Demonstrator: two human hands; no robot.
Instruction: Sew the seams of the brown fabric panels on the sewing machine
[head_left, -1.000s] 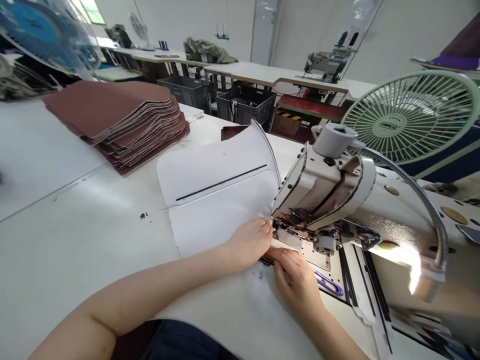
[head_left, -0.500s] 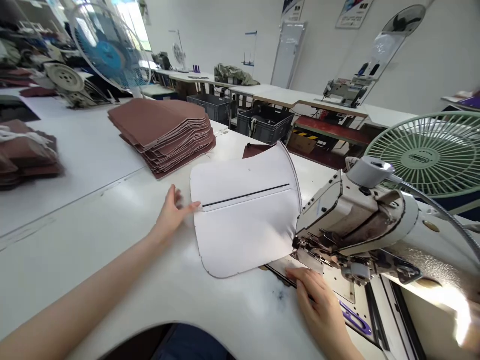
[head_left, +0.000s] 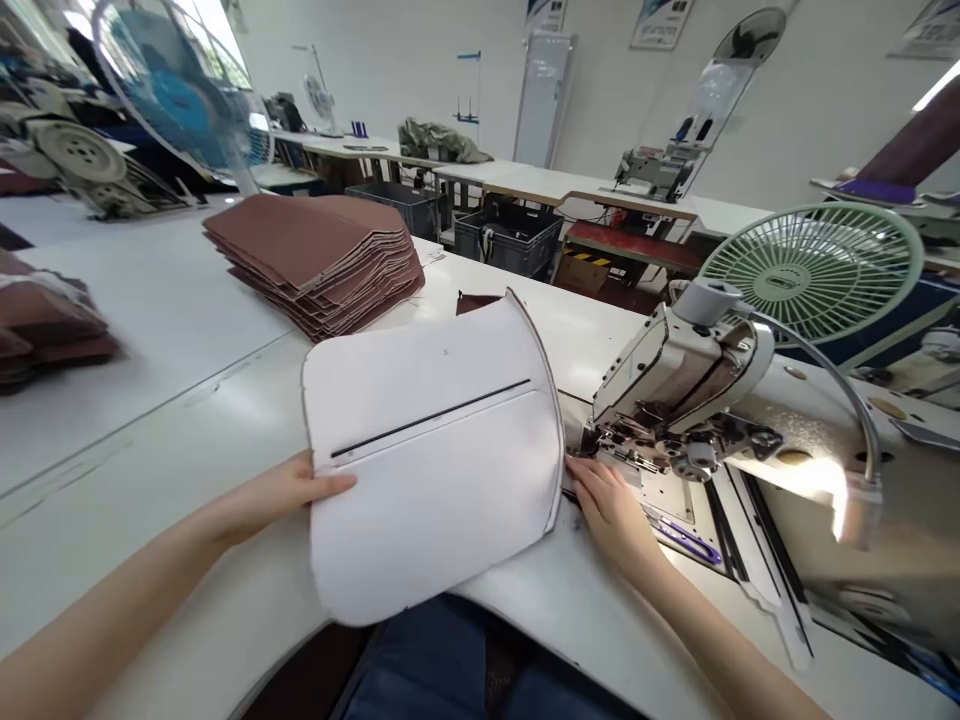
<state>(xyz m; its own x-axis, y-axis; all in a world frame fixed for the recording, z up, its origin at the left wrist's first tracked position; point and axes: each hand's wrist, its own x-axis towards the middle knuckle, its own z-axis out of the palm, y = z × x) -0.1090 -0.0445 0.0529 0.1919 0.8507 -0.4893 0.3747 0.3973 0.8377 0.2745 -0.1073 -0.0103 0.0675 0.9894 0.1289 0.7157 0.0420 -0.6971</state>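
Observation:
A white fabric panel (head_left: 435, 510) with rounded corners and a dark slit-like line across it lies tilted over the front edge of the table. My left hand (head_left: 300, 485) grips its left edge, thumb on top and the other fingers hidden underneath. My right hand (head_left: 607, 505) lies by the panel's right edge, fingers stretched out flat, the tips close to the sewing machine's needle area. The sewing machine (head_left: 675, 390) stands just right of the panel. Purple-handled thread snips (head_left: 686, 540) rest on the machine bed, right of my right hand.
A tall stack of brown panels (head_left: 322, 255) sits behind the left side of the white one. Another brown bundle (head_left: 45, 320) lies at the far left. A green fan (head_left: 814, 270) stands behind the machine; a blue fan (head_left: 180, 100) is at the back left.
The white panel has shifted left and toward me, its right edge now apart from the needle area. My left hand has closed on its edge; my right hand has moved up beside the panel.

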